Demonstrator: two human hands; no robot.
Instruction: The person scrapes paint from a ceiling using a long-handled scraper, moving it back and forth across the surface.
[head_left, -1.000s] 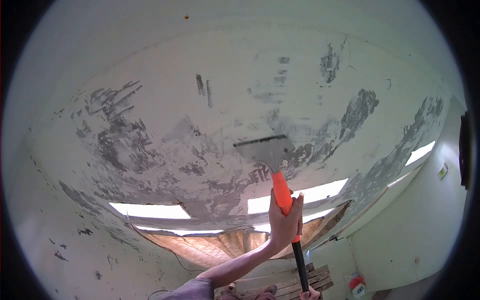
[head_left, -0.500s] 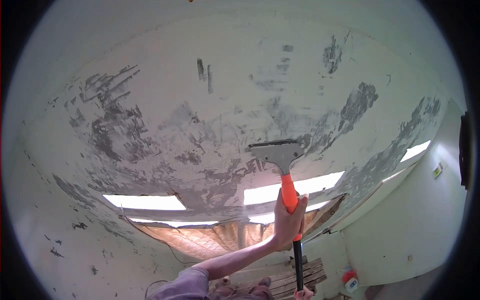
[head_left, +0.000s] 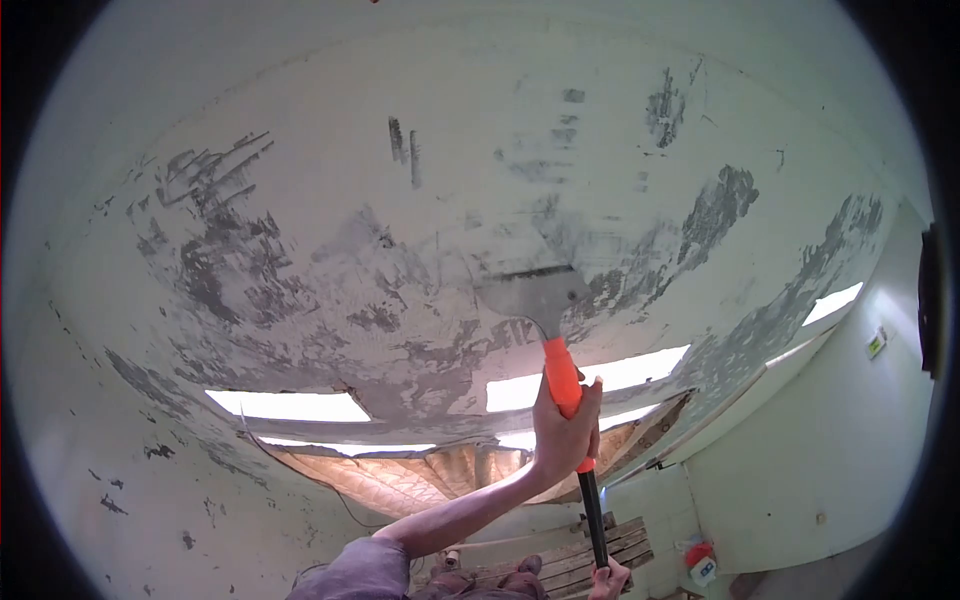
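Observation:
A long-handled scraper reaches up to a patchy white and grey plaster surface. Its wide metal blade overlaps the plaster, the dark edge at the top and slightly tilted. My left hand wraps round the orange grip, thumb on the right side. Lower down, my right hand closes round the black pole near the bottom of the view, partly cut off by the frame edge.
Bright window openings lie below the scraped area, with a tan quilted sheet hanging under them. Wooden planks are down by my feet. A red and white object stands at lower right. A pale side wall bounds the right.
The scraper has shifted a little left and upward with my left hand, its blade now more tilted. My right hand has come slightly higher into view on the pole.

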